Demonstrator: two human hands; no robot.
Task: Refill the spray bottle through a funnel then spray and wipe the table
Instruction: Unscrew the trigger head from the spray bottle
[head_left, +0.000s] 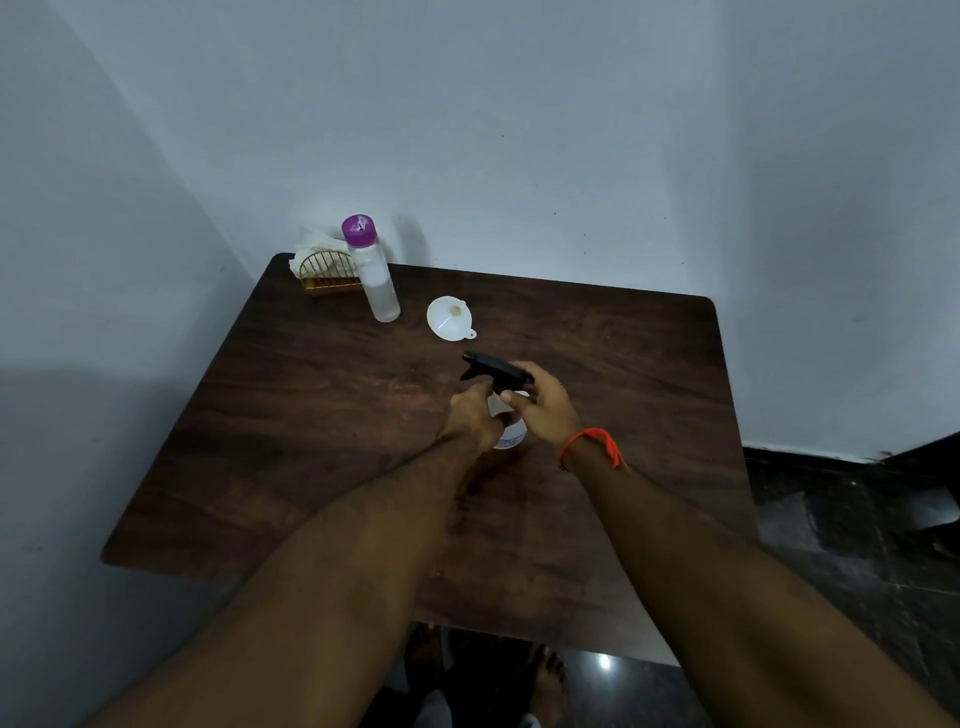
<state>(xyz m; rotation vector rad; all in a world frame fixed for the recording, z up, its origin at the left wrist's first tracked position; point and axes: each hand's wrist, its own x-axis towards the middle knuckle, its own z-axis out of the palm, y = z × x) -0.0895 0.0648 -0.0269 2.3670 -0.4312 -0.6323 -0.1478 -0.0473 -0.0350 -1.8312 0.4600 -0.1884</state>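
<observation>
Dark wood bench (311, 441) pushed into a corner, walls on the far and left sides, so open room only toward the right and the near edge. Plenty of bare top on both flanks of the hands.

Spray bottle (511, 434) standing upright about mid-bench, mostly hidden behind the hands. Left hand (474, 415) wrapped round the white body, grip clamped on it to keep it steady. Right hand (540, 408) curled over the black trigger head (491, 370), grip closed on that, orange thread (592, 444) at the wrist. Looks like the unscrewing step, right at the start of the job; can't tell whether the head is loose yet.

Refill bottle (376, 275) with purple cap, standing far left, just in front of a gold wire napkin holder (330, 275) stuffed with tissues (311, 247). White funnel (451, 318) lying mouth-up between the refill bottle and the spray bottle, apart from both.

Next up, probably: twist the head off, park it on the free patch to the right, then reach forward for the funnel. Worth minding: the refill bottle is tall and narrow, easy to knock on that reach.
</observation>
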